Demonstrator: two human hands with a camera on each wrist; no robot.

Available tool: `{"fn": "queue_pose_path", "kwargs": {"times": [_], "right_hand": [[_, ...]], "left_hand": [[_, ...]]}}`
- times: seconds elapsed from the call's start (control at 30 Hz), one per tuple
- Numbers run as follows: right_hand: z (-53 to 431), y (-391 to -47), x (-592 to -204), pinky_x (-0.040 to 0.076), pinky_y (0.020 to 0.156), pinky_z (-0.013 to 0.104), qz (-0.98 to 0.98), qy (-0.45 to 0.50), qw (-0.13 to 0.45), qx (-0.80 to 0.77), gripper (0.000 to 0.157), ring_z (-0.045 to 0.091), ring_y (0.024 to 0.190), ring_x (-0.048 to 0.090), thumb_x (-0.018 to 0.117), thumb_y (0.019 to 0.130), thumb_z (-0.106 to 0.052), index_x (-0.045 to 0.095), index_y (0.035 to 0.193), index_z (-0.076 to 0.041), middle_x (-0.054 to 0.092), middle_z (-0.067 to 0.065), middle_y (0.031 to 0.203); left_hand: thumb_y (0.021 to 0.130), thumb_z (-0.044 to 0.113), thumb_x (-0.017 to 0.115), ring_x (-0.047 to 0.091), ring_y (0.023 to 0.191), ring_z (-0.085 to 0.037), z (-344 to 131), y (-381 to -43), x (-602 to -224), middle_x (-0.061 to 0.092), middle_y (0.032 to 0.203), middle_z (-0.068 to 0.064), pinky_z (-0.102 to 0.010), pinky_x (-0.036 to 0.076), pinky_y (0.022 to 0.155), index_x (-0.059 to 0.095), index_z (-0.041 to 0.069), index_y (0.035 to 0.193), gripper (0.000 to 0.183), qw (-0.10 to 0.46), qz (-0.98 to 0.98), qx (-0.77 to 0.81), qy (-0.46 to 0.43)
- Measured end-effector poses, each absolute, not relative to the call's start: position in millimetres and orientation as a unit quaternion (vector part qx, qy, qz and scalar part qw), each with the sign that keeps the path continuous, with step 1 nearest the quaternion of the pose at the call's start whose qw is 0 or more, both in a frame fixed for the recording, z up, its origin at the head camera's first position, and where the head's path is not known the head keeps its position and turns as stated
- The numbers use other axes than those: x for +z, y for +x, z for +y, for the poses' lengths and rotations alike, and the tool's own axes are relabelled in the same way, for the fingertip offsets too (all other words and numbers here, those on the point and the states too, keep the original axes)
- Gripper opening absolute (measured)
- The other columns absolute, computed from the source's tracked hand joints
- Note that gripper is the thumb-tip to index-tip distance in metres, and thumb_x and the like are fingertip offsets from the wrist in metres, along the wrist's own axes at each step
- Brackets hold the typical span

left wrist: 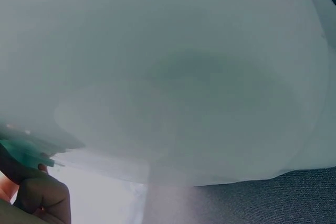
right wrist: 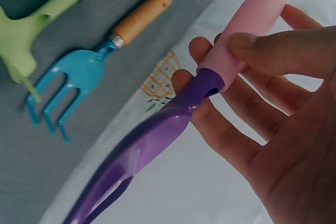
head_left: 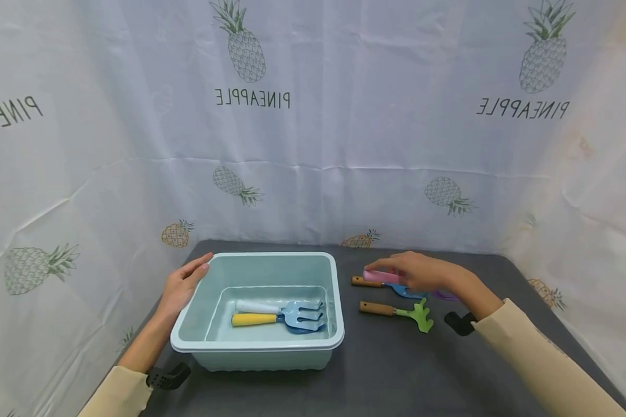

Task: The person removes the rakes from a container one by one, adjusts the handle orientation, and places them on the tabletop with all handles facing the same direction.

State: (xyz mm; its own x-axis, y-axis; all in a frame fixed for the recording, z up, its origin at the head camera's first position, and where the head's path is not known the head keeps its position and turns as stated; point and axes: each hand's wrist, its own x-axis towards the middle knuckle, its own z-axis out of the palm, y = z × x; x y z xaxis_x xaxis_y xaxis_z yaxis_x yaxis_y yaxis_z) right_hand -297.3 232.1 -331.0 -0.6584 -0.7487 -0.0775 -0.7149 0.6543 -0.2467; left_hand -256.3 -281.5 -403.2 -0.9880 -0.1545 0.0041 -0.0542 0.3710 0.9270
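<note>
My right hand (head_left: 422, 271) pinches the purple tool (right wrist: 157, 135) by its pink handle (right wrist: 252, 17) over the bench (head_left: 375, 376); my left hand (head_left: 179, 289) grips the basin (head_left: 258, 347) rim. The tool looks light, stiff and slick, so I'd trust the handle.

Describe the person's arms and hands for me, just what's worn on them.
Both the left hand and right hand are ungloved. The left sleeve and right sleeve are plain-looking beige. A black band with small holes shows by the left wrist, and a dark rounded piece by the right.
</note>
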Motion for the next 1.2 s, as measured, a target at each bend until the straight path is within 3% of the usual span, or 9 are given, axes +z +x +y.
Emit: {"fn": "queue_pose_path", "kwargs": {"times": [0.13,0.37,0.53,0.77,1.07,1.2], "right_hand": [[238,-286,-339,0.046,0.077,0.029,0.908,-0.393,0.100,-0.104,0.073,0.016,0.097,0.059,0.052,0.088,0.017,0.057,0.147,-0.026,0.068,0.003,0.134],[245,-271,-363,0.052,0.082,0.030,0.900,-0.409,0.107,-0.109,0.068,0.012,0.098,0.059,0.058,0.089,0.015,0.060,0.143,-0.027,0.069,-0.005,0.123],[250,-261,-382,0.057,0.088,0.035,0.895,-0.407,0.138,-0.121,0.068,0.013,0.108,0.063,0.060,0.090,0.014,0.060,0.144,-0.029,0.067,-0.007,0.133],[255,-252,-404,0.051,0.076,0.025,0.883,-0.426,0.137,-0.143,0.063,0.006,0.090,0.058,0.065,0.091,0.008,0.061,0.143,-0.028,0.070,-0.006,0.119],[249,-245,-424,0.047,0.071,0.019,0.870,-0.439,0.158,-0.160,0.056,-0.002,0.082,0.053,0.067,0.093,0.002,0.062,0.141,-0.026,0.066,-0.012,0.102],[248,-243,-429,0.047,0.071,0.019,0.872,-0.440,0.152,-0.151,0.056,-0.003,0.082,0.052,0.067,0.094,0.001,0.062,0.141,-0.027,0.067,-0.014,0.103]], "left_hand": [[0.107,0.051,0.050,0.041,0.151,-0.028,-282,-257,-402,0.040,0.165,-0.007,-0.003,0.042,0.084,0.044,0.016,0.158,0.063,0.045,-0.825,-0.560,0.068],[0.106,0.053,0.050,0.042,0.150,-0.030,-280,-258,-399,0.040,0.166,-0.008,-0.003,0.044,0.082,0.043,0.016,0.158,0.064,0.047,-0.823,-0.562,0.070],[0.107,0.050,0.050,0.041,0.150,-0.028,-280,-257,-400,0.040,0.166,-0.007,-0.003,0.043,0.084,0.044,0.016,0.158,0.062,0.046,-0.821,-0.566,0.065],[0.108,0.048,0.050,0.041,0.150,-0.027,-281,-259,-403,0.039,0.166,-0.006,-0.003,0.043,0.084,0.043,0.018,0.159,0.059,0.040,-0.823,-0.563,0.065],[0.106,0.053,0.051,0.045,0.146,-0.027,-280,-258,-403,0.042,0.165,-0.008,-0.005,0.046,0.083,0.044,0.018,0.158,0.063,0.048,-0.823,-0.561,0.074],[0.105,0.054,0.051,0.046,0.145,-0.027,-279,-257,-403,0.043,0.164,-0.006,-0.006,0.048,0.083,0.045,0.019,0.158,0.064,0.051,-0.820,-0.564,0.082]]}}
